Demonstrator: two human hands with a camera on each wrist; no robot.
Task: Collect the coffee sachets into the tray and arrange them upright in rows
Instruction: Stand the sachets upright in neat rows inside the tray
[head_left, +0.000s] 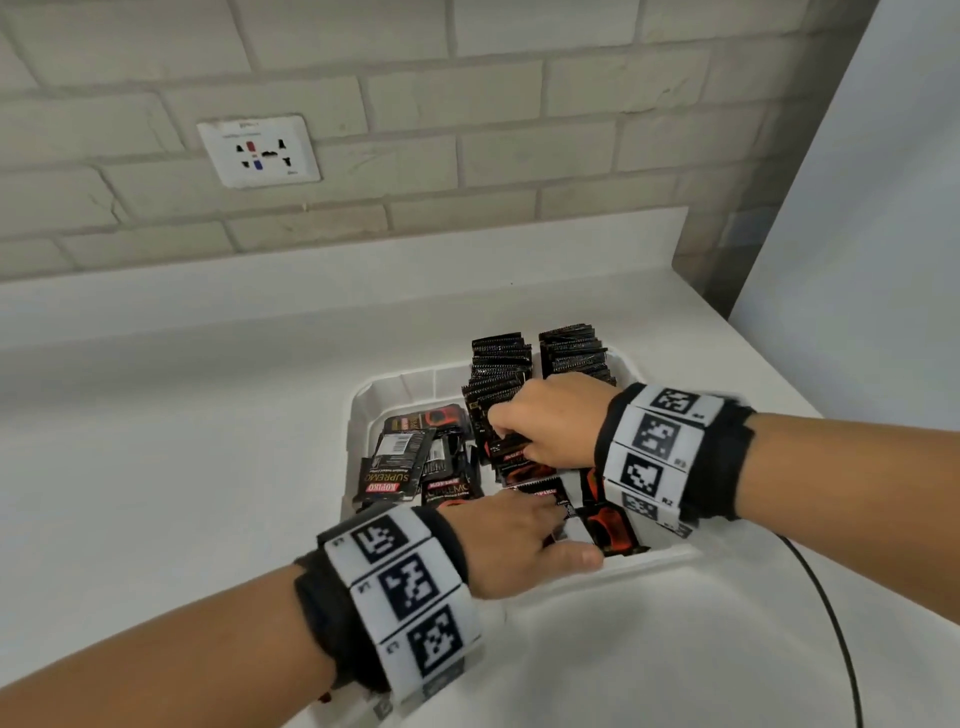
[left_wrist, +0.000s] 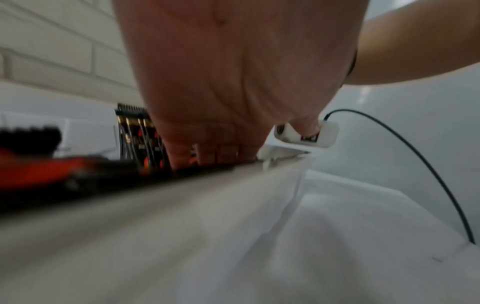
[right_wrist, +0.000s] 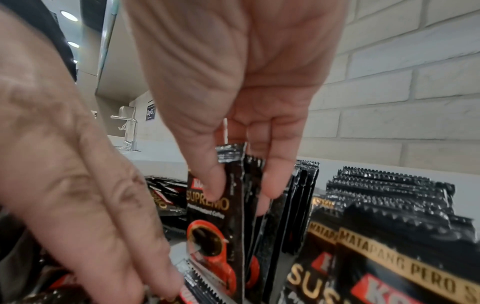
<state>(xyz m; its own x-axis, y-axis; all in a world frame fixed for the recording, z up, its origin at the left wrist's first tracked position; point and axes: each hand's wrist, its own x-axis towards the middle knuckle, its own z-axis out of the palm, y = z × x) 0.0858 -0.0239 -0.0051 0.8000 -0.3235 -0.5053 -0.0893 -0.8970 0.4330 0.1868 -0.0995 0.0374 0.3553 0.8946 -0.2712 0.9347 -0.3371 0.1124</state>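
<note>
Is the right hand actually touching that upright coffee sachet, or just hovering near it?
Touching. The right wrist view shows the right hand pinching the upright sachet, thumb pressed on its printed front and fingers behind it.

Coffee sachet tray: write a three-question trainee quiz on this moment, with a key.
1. True or false: the right hand pinches upright sachets between thumb and fingers.
2. Where do the loose flat sachets lie in the tray: A) its left part, B) on the counter outside it, C) on top of the far rows?
3. Fill in: the left hand reaches over the tray's ____ rim.

Key: 1 true; 2 A; 3 near.
</note>
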